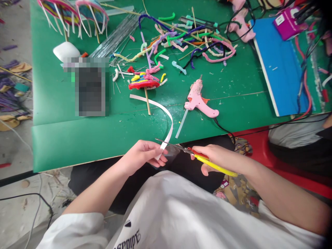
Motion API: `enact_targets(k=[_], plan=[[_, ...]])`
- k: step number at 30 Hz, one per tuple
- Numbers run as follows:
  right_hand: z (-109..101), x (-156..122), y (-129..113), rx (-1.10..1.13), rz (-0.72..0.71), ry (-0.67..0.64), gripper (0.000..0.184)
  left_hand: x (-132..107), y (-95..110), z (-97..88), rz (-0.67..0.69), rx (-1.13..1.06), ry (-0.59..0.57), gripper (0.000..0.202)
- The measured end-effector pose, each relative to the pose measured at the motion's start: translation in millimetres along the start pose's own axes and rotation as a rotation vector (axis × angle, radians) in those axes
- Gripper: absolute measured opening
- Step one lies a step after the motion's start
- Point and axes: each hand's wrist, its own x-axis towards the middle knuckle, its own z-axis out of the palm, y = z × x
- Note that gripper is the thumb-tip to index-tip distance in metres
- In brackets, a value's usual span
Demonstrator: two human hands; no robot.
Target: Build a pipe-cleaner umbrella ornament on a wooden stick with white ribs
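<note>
My left hand (144,154) pinches the near end of a long white paper strip (166,114) that curves up from the green table (77,138). My right hand (216,159) grips yellow-handled scissors (197,156), whose blades point left and meet the strip right by my left fingers. Both hands hover just off the table's front edge, above my lap. On the table beyond them lies a small colourful pipe-cleaner umbrella on a wooden stick (144,83), and to its right a pink glue gun (198,98).
A heap of coloured pipe cleaners (186,41) and thin metal wires (116,38) fills the table's far middle. Two finished umbrellas (75,14) stand far left by a white foam block (66,51). A blue board (277,62), second glue gun (241,26) and cables lie right.
</note>
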Motion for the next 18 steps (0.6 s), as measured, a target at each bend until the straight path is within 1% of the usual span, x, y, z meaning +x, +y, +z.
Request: enact_targets(k=[2, 6, 13, 18], plan=[[-0.7, 0.2, -1.2, 0.002, 0.000, -0.021, 0.018, -0.1, 0.5, 0.2, 0.003, -0.005, 0.000, 0.023], [0.4, 1.1, 1.1, 0.032, -0.045, -0.029, 0.018, -0.9, 2.0, 1.2, -0.007, -0.005, 0.008, 0.021], [4.9, 4.8, 6.4, 0.041, -0.082, 0.020, 0.024, -1.2, 2.7, 1.7, -0.008, 0.009, 0.011, 0.021], [2.7, 3.8, 2.5, 0.069, -0.052, 0.043, 0.025, -0.9, 1.3, 0.8, -0.005, 0.019, 0.015, 0.023]])
